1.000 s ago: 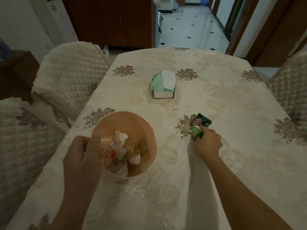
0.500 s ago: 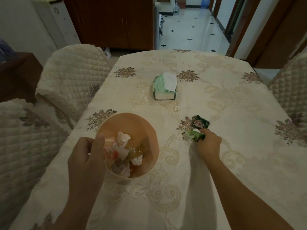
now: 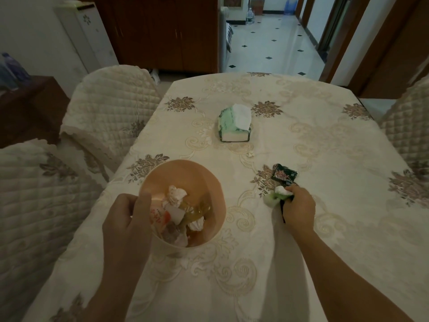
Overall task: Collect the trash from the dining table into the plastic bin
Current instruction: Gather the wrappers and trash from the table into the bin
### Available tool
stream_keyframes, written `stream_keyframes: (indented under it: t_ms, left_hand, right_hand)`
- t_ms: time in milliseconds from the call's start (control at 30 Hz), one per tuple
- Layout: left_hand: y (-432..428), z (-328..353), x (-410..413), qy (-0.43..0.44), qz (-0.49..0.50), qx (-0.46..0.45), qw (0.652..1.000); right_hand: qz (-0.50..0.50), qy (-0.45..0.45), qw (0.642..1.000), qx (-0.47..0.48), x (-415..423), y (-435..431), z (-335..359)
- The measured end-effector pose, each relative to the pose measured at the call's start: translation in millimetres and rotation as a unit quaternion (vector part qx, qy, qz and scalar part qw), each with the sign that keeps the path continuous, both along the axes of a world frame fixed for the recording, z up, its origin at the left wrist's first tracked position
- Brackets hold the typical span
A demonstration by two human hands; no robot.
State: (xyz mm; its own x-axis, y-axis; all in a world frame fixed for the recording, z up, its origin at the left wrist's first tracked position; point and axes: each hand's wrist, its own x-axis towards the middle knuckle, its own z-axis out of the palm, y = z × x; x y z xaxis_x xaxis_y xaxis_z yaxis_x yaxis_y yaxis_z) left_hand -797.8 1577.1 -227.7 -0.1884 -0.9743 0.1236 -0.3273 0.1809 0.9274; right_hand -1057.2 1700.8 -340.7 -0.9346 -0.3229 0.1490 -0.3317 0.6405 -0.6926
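Trash bin (image 3: 209, 182) on tablecloth (image 3: 325, 228), chairs (image 3: 109, 108) round.

I am looking into the dining room of a home: an embroidered cream tablecloth (image 3: 301, 228) is covering the dining table (image 3: 348, 275), quilted covers are draping the chairs (image 3: 109, 112) around it, a tissue pack (image 3: 234, 125) is sitting mid-table, and a wooden cabinet (image 3: 162, 33) is standing beside a doorway opening onto a tiled hallway (image 3: 274, 43).
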Motion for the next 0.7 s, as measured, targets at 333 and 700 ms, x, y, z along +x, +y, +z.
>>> stream_keyframes:
  t_ms: [333, 700]
  left_hand:
    - [8.7, 9.4, 3.9, -0.002, -0.007, 0.019, 1.000]
    - [22.7, 15.4, 19.5, 0.009, -0.015, 0.060, 0.998]
  right_hand:
    - [0.075, -0.169, 0.907, -0.379, 79.1, -17.3, 132.8]
    - [0.447, -0.052, 0.885, 0.120, 157.1, -52.7, 136.7]
